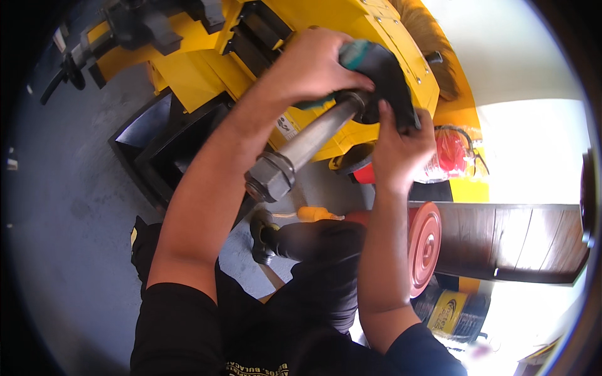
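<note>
A black-and-teal cloth piece [392,72], possibly a work glove though its shape is blurred, is gripped at the far end of a steel shaft [320,130]. It is held above that end by the left hand [323,61] and pinched to the shaft's right by the right hand [404,150]. A large hex nut [274,177] is seen on the shaft's near end. A yellow machine [401,47] is noted beyond the shaft, a black bin [150,122] to its left, a round reddish lid [427,250] to its lower right.
</note>
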Available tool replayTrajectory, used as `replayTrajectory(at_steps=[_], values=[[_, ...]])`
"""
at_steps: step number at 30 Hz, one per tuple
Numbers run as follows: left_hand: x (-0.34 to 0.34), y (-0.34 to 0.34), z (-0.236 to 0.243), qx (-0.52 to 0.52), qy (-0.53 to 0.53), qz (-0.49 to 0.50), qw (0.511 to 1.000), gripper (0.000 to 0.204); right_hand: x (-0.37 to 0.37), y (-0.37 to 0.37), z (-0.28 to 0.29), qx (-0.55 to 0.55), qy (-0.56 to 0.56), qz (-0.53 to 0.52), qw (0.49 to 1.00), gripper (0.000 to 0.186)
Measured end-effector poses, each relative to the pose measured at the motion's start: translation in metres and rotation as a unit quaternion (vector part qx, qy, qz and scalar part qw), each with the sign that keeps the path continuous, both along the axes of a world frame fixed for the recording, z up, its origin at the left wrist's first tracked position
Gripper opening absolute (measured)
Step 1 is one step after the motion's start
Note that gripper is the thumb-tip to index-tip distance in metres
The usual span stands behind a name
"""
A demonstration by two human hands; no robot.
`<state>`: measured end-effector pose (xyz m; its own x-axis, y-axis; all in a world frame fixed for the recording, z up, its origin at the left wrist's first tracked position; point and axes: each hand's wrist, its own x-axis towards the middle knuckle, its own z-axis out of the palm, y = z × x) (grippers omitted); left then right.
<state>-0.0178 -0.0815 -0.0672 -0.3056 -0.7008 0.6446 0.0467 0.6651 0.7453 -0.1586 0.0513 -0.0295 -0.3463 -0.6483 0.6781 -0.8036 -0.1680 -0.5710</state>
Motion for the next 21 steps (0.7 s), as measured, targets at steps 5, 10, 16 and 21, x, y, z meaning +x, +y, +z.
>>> replayTrajectory(at_steps=[5,10,16,21], values=[[0.008,-0.018,-0.016,0.097,0.082,-0.07,0.989,0.041,0.01,-0.023,0.003,-0.007,0.133,0.001,0.991,0.012],[-0.004,-0.001,0.001,-0.019,-0.018,0.033,0.999,0.041,-0.001,-0.007,-0.006,-0.067,-0.046,0.063,0.995,0.016],[0.012,-0.017,-0.017,0.127,0.124,-0.123,0.976,0.042,0.022,-0.02,0.012,0.088,0.112,-0.035,0.989,0.021],[-0.006,0.007,0.008,0.009,-0.045,0.029,0.998,0.043,-0.011,0.001,-0.018,-0.104,-0.016,0.068,0.992,0.015]])
